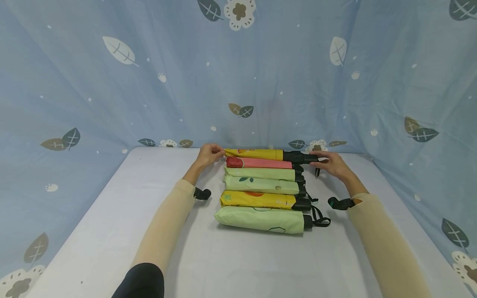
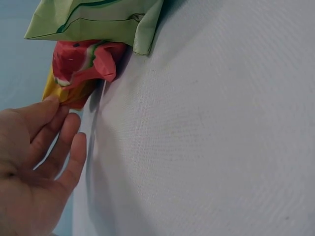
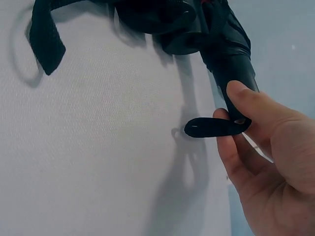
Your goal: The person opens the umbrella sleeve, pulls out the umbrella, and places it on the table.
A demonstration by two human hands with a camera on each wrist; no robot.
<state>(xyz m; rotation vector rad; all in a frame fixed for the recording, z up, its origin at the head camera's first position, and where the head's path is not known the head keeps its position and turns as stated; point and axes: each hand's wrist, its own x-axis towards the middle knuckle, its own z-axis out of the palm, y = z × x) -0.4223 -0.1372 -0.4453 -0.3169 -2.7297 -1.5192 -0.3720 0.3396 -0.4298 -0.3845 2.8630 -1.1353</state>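
Observation:
Several folded umbrellas lie side by side in a row on the white table. At the far end is a yellow umbrella (image 1: 261, 154) with a black handle (image 1: 309, 158). My left hand (image 1: 210, 155) pinches its yellow fabric tip (image 2: 54, 91) between thumb and forefinger. At the other end my right hand (image 1: 329, 163) grips the black handle between thumb and fingers, and a short black strap (image 3: 211, 127) hangs from it. Right beside it lies a pink umbrella (image 1: 266, 162) with a watermelon print. Nearer come two light green umbrellas (image 1: 261, 174), another yellow umbrella (image 1: 257, 200) and a larger green one (image 1: 261, 219).
A blue curtain (image 1: 179, 91) with leaf and flower prints hangs right behind the table's far edge and along both sides. The white tabletop (image 1: 238, 260) extends in front of the row. Black wrist straps of the nearer umbrellas (image 1: 321, 219) stick out on the right.

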